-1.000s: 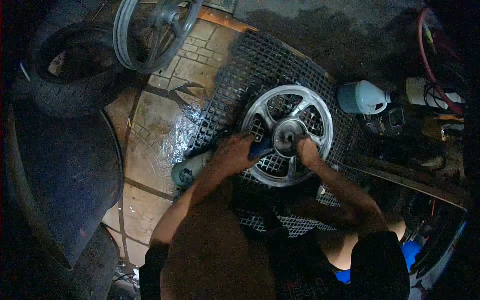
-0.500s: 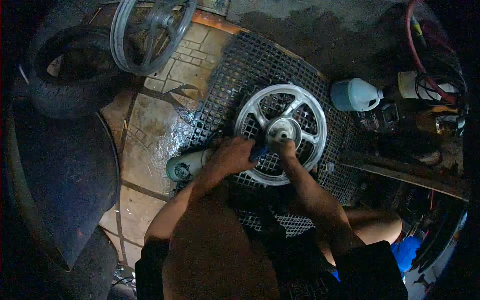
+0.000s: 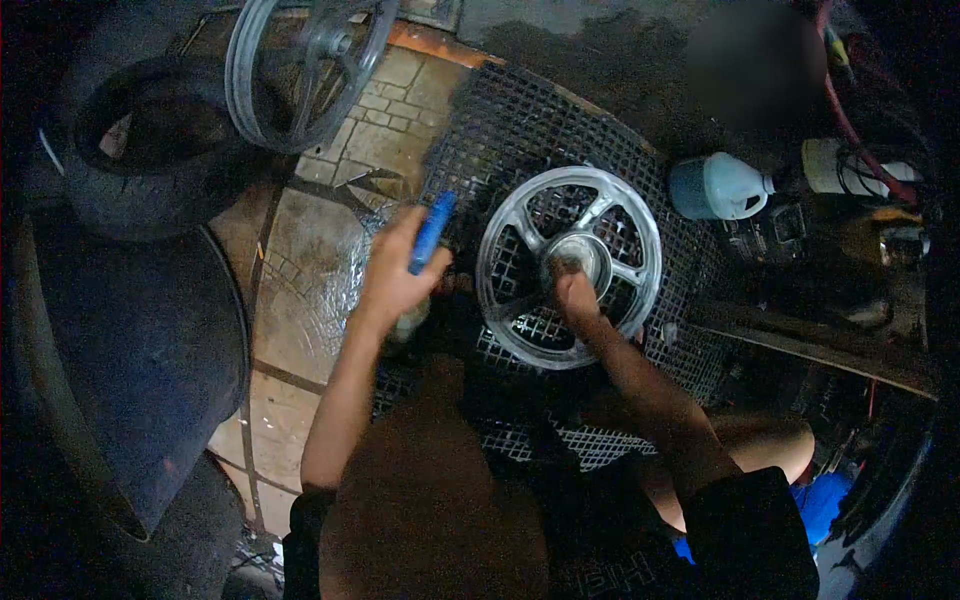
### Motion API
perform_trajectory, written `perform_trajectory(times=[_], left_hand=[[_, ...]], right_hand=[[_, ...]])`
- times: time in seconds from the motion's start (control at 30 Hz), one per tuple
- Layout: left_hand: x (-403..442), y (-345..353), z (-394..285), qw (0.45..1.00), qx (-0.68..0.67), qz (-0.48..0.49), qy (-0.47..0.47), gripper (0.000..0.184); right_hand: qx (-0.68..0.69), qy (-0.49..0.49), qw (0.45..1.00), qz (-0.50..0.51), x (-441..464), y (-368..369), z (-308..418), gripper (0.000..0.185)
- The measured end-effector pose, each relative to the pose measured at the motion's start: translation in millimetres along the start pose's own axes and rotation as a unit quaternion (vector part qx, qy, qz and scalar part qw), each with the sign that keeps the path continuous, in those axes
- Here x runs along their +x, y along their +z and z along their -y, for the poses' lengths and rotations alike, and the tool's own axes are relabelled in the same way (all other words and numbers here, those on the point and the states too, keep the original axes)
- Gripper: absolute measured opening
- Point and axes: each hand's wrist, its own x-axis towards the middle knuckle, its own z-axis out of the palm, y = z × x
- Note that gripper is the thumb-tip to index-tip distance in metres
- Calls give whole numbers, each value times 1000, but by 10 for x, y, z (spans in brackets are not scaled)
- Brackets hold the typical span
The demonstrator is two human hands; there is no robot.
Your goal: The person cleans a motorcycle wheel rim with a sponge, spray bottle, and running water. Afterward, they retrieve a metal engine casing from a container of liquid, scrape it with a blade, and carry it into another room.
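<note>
Clenched round a blue object (image 3: 431, 236), the left hand (image 3: 392, 272) is off the tyreless wheel (image 3: 630, 272), the right hand (image 3: 577, 298) at its hub (image 3: 592, 252), grip unclear.

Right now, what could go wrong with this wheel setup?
Likely risks:
1. The wheel lies flat on the mat with only the right hand at its hub, so it might shift.
2. The left hand, raised with the blue tool, could knock the container just below it.
3. The tile looks wet; anything set there may slide.
</note>
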Motion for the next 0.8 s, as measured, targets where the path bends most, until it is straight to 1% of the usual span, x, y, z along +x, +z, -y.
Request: perform_trajectory(times=[0.03,0.07,0.1,0.13,0.17,0.23,0.33,0.37,0.43,0.47,0.5,0.57,0.6,0.63,0.67,0.73,0.77,0.8], left_hand=[[56,-101,32,999,-15,-38,7,48],[90,-201,110,997,-12,-74,3,47],[88,-286,209,994,-10,-108,-2,45],[79,-362,228,990,-9,-138,-8,43],[56,-438,230,986,-18,-165,11,43],[61,-591,132,974,-39,-219,51,43],[137,-603,278,922,118,-363,61,48],[143,-642,254,934,131,-333,15,59],[140,-596,352,930,135,-342,15,64],[121,-583,429,928,140,-344,16,67],[100,-640,490,931,171,-322,26,75],[31,-798,408,944,197,-263,36,76],[-41,-863,363,949,210,-233,38,77],[-99,-981,336,953,229,-196,41,74],[-129,-1125,292,959,239,-155,1,70],[-161,-1402,24,960,260,-73,-80,63],[-164,-1530,-267,976,203,-49,-56,50],[-116,-1583,-688,973,225,-32,-32,39]], right_hand=[[-17,-13,1000,13,-39,55,-18,41],[-35,-83,994,-67,-26,429,-321,41],[-53,-150,977,-144,-34,640,-524,41],[-52,-117,990,-61,-116,559,-546,41],[-48,-84,995,21,-202,459,-587,42],[32,13,997,71,-505,-407,-187,43],[96,-46,992,-64,-553,-549,-375,40],[90,-64,983,-150,-494,-367,-438,31],[86,-64,984,-140,-170,558,-846,32],[87,-64,985,-135,-90,801,-971,33],[-105,-148,970,-163,-98,755,-984,41],[15,-61,995,-78,39,822,-1202,41],[-3,-66,996,-60,12,759,-1206,38],[-20,-72,996,-43,-13,689,-1208,35],[-38,-79,996,-26,-38,616,-1209,34],[54,-111,992,-12,-279,54,-1021,35],[99,-128,987,-5,-320,-115,-1004,37],[9,-212,977,-35,86,361,-1476,34]])
